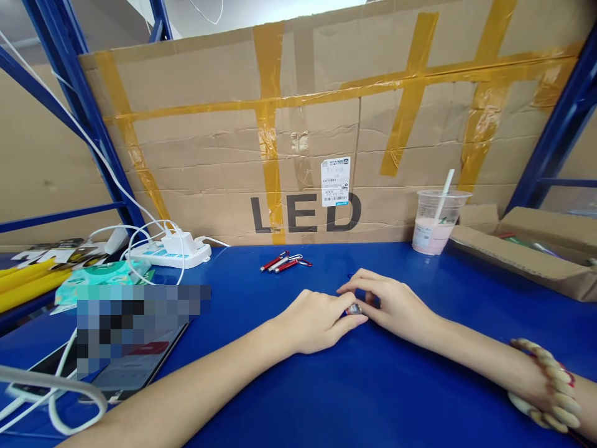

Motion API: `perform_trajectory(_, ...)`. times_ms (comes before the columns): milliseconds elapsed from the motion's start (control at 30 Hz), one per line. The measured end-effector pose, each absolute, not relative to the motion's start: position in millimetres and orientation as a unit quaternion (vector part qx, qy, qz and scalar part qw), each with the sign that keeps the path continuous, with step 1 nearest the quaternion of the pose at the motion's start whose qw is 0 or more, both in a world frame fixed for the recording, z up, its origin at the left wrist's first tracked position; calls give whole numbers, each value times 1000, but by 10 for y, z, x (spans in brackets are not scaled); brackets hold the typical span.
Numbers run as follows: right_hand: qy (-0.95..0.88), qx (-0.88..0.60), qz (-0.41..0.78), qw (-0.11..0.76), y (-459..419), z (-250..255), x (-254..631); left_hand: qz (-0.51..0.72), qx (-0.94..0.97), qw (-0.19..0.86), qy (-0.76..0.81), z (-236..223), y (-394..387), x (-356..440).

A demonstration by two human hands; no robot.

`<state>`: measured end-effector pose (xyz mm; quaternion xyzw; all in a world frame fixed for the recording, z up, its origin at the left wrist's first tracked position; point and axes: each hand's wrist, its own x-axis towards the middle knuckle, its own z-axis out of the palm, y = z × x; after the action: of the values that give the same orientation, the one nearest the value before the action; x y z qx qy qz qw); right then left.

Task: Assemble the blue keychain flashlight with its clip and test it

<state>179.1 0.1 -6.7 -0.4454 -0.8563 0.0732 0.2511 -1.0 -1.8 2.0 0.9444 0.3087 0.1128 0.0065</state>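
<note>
My left hand [321,320] is closed, with thumb and index finger pinching a small shiny metal cylinder [354,308]. Only its silvery end shows; the rest is hidden in the fingers. My right hand [389,298] meets it from the right, fingers curled and thumb close to the cylinder's end. What those fingertips grip, if anything, is hidden. A small dark blue loop [351,275] shows just behind them, hard to tell from the blue tabletop [298,398]. Beyond both hands lie several slim red and silver keychain flashlights [285,262] with clips.
At left are a phone [140,361], partly pixelated, white cables [56,392], a power strip [198,255] and a teal packet [102,277]. A plastic cup with straw [431,233] and an open cardboard box [527,249] stand right. A large taped carton [209,168] backs the table.
</note>
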Motion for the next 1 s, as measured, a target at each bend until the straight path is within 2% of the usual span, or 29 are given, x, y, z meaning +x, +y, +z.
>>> perform_trajectory(167, -842, -430, 92, 313, 18, -82, 1774, 119, 942, 10, 315, 10, -25, -2)
perform_trajectory(400, -763, -424, 277, 402, -4, -26, 1718, 135, 935, 15, 326, 10, -29, -15)
perform_trajectory(533, -730, -419, 328, 428, -17, -11, 1731, 136, 927, 0, 349, -4, -27, -13)
perform_trajectory(733, -744, -358, 392, 406, -45, -20, 1750, 149, 913, -7, 379, -25, -15, -17)
perform_trajectory(1000, -744, -362, 416, 377, -21, -13, 1770, 172, 913, -29, 369, -52, 7, -30)
